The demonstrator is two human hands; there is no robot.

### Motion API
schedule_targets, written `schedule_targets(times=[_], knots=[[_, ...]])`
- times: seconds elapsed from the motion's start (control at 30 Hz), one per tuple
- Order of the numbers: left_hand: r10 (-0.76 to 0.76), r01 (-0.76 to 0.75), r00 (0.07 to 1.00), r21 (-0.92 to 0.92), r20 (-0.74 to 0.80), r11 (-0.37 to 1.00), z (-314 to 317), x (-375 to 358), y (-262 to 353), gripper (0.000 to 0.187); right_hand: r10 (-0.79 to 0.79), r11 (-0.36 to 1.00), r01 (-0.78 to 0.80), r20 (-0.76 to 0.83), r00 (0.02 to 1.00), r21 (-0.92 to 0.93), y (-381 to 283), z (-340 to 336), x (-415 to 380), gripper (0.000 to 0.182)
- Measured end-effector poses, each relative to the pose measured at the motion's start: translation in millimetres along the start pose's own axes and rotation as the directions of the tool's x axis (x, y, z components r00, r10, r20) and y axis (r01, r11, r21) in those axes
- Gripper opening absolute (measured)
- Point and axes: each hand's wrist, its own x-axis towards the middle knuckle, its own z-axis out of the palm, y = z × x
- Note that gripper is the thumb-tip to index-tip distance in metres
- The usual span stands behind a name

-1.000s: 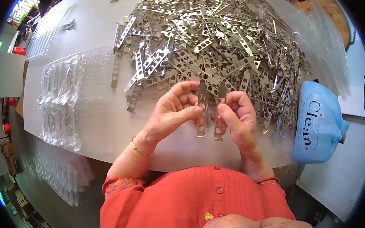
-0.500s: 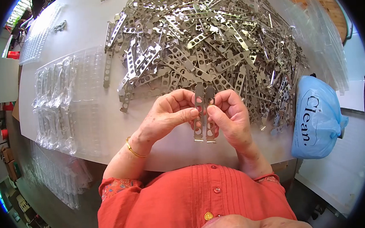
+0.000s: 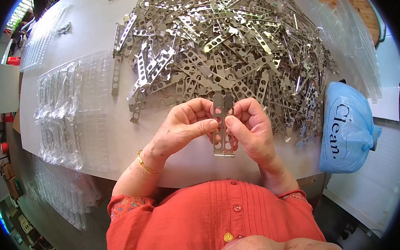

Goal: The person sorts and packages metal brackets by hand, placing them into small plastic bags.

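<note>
My left hand point(image 3: 191, 123) pinches one flat metal strip with round holes point(image 3: 218, 137) between thumb and fingers. A second perforated metal strip point(image 3: 229, 139) sits in the grip of my right hand point(image 3: 250, 128). Both strips point lengthwise toward my body, side by side and overlapping or touching along their edges. Beyond my fingertips spreads a large heap of similar perforated metal strips point(image 3: 218, 46), lying at all angles.
On the left lies a clear plastic tray point(image 3: 97, 85) partly filled with bagged strips point(image 3: 60, 120). Another clear tray point(image 3: 43, 38) is farther back. More clear trays point(image 3: 64, 193) are stacked below the table edge. A blue plastic bag point(image 3: 347, 129) stands at the right, near clear plastic sheets point(image 3: 355, 46).
The two strips have come closer together; the gap between them has closed. My right hand has shifted slightly left, while my left hand stays almost in place.
</note>
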Motion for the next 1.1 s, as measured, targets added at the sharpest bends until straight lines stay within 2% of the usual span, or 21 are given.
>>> schedule_targets(times=[1.1], knots=[[-0.001,0.001,1.000,0.015,-0.015,1.000,0.1,-0.3,-0.7,0.026,0.033,0.999,-0.033,0.014,0.999,0.012,-1.8,0.5,-0.4,0.014]])
